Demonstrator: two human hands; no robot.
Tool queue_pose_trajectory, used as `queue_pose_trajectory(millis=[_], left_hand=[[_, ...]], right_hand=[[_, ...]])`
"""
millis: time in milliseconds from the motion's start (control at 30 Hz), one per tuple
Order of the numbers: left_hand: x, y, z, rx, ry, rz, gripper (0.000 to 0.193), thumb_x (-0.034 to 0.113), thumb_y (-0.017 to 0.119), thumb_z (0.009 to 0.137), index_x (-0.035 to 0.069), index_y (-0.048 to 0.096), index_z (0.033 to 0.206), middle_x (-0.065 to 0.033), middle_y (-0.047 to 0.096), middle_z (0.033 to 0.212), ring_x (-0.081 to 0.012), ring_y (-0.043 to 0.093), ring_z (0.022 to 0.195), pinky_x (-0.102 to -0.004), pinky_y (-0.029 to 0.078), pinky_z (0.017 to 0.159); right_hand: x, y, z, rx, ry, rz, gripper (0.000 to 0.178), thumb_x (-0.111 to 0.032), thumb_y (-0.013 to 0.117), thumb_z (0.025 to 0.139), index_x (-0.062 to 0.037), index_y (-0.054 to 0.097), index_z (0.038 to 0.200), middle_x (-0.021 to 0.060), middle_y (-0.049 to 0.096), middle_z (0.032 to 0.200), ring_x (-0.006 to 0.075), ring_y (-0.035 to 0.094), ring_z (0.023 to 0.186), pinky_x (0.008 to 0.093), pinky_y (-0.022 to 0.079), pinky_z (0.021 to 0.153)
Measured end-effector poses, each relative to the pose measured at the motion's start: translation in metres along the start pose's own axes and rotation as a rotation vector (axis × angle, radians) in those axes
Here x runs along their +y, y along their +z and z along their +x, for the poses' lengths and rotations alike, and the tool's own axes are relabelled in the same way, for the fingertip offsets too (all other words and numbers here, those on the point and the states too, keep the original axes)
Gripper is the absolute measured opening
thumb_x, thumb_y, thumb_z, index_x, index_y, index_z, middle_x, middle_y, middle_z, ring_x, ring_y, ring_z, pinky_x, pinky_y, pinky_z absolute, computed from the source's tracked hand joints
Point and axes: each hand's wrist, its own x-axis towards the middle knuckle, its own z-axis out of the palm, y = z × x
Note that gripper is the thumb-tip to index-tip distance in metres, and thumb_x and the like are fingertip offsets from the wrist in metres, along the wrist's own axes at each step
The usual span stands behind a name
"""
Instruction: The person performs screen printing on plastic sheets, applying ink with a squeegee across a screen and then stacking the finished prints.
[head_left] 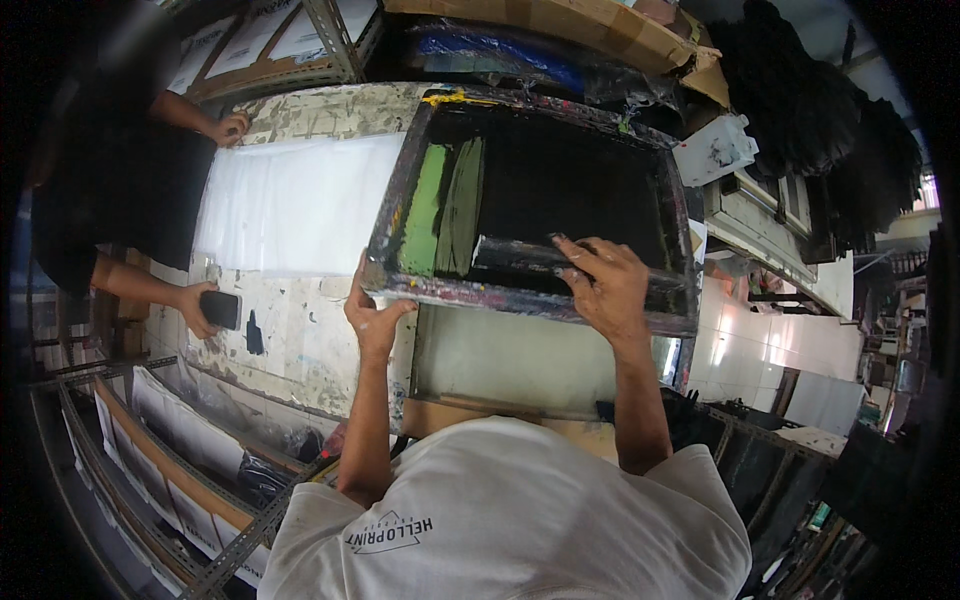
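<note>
A screen-printing frame (480,294) with a paint-smeared, dark wooden border lies in front of me, its near side toward my body. My left hand (376,316) grips its near left corner, thumb and fingers around the wood. Inside the frame, my right hand (610,285) is closed on a dark, ink-covered squeegee (515,253) lying along the near side. Black ink coats much of the screen (580,180). Toward its left run a light green strip (425,205) and a duller olive strip (460,205). Below the near edge, a pale flat surface (510,360) shows.
At the left, another person's hand (228,128) rests by a white sheet (300,205) on the stained table (290,370); their other hand (195,308) holds a dark rectangular object (221,310). A metal rack (180,440) stands lower left. A white container (717,150) sits beyond the frame's right corner.
</note>
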Motion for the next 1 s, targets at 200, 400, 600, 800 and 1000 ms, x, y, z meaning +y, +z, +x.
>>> queue_pose_trajectory(millis=[200, 400, 600, 800, 1000], left_hand=[[-0.061, -0.023, -0.018, 0.026, 0.449, 0.632, 0.091, 0.022, 0.096, 0.056, 0.004, 0.057, 0.136, -0.0147, 0.046, 0.148, -0.0314, 0.049, 0.126, -0.0431, 0.044, 0.106], [-0.062, -0.026, -0.021, 0.065, 0.413, 0.729, 0.089, 0.035, 0.094, 0.055, 0.014, 0.061, 0.135, -0.0180, 0.045, 0.148, -0.0387, 0.043, 0.129, -0.0501, 0.041, 0.104], [-0.057, -0.026, -0.023, 0.072, 0.357, 0.732, 0.090, 0.043, 0.092, 0.056, 0.019, 0.061, 0.137, -0.0198, 0.042, 0.150, -0.0392, 0.041, 0.129, -0.0506, 0.040, 0.103], [-0.052, -0.024, -0.023, 0.085, 0.356, 0.723, 0.087, 0.049, 0.089, 0.060, 0.014, 0.062, 0.135, -0.0213, 0.042, 0.149, -0.0400, 0.041, 0.129, -0.0508, 0.039, 0.104], [-0.053, -0.026, -0.022, 0.070, 0.345, 0.825, 0.087, 0.049, 0.089, 0.060, 0.007, 0.064, 0.131, -0.0185, 0.055, 0.136, -0.0373, 0.045, 0.126, -0.0501, 0.032, 0.107]], right_hand=[[0.028, 0.063, -0.029, -0.291, 0.065, -0.134, 0.056, -0.017, 0.078, 0.080, -0.0200, 0.065, 0.135, 0.0127, 0.069, 0.104, 0.0290, 0.063, 0.092, 0.0432, 0.041, 0.092], [0.062, 0.090, -0.010, -0.212, 0.104, -0.199, 0.077, -0.010, 0.081, 0.061, -0.0164, 0.061, 0.135, 0.0099, 0.056, 0.113, 0.0276, 0.049, 0.110, 0.0479, 0.030, 0.097], [0.138, 0.110, 0.092, -0.023, 0.004, -0.265, 0.077, -0.015, 0.080, 0.061, -0.0162, 0.061, 0.136, 0.0106, 0.057, 0.113, 0.0285, 0.050, 0.111, 0.0479, 0.029, 0.099], [0.187, 0.118, 0.168, -0.017, -0.026, -0.342, 0.075, -0.018, 0.080, 0.067, -0.0192, 0.060, 0.139, 0.0129, 0.059, 0.124, 0.0307, 0.051, 0.119, 0.0490, 0.030, 0.099], [0.191, 0.095, 0.190, -0.078, 0.021, -0.191, 0.055, -0.009, 0.081, 0.072, -0.0151, 0.069, 0.125, 0.0190, 0.065, 0.129, 0.0381, 0.063, 0.117, 0.0443, 0.047, 0.102]])
